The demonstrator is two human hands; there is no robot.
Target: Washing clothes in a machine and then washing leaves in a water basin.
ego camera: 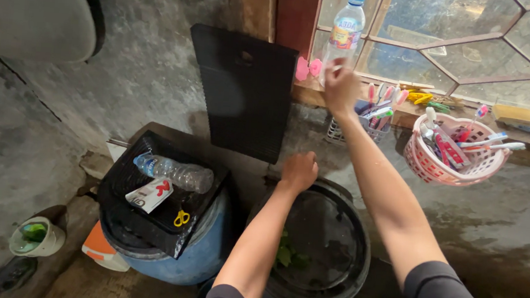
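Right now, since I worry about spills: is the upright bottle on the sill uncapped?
No, the clear bottle standing by the right hand has its blue cap on.

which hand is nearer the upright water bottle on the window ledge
Right. The right hand is at the foot of the water bottle, seemingly touching it. The left hand is well below, on the rim of the dark barrel.

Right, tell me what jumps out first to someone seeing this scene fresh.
The right hand reaches up to the wooden window ledge and grips a clear plastic water bottle with a blue cap. Below it, the left hand rests on the far rim of a dark lidded barrel. To the right, a pink plastic basket of toothbrushes hangs under the ledge, and a crushed bottle lies on the black tray at left.
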